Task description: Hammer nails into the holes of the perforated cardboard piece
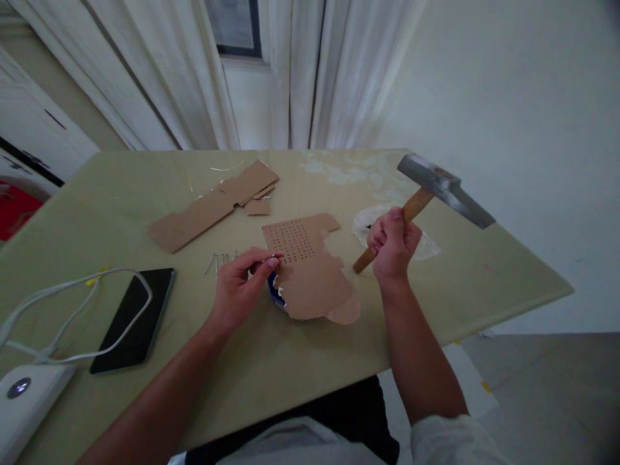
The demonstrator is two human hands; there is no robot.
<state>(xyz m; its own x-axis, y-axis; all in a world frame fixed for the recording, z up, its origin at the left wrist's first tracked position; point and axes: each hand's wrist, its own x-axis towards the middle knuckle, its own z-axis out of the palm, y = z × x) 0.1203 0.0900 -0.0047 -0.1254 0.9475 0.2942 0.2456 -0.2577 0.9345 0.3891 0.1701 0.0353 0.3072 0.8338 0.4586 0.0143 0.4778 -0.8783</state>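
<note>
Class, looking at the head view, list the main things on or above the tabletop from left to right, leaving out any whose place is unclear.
White device → phone → loose nails → punched cardboard → hammer.

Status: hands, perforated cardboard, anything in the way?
Right hand grips wooden-handled hammer, raised. Left hand pinches likely nail at perforated cardboard. Rows of holes showing, blue object partly underneath. Possibly in the way: left fingertips.

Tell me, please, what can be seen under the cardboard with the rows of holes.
A blue object shows beneath the left edge of the holed cardboard, near the left hand. The rest is covered, so its full shape is hidden.
</note>
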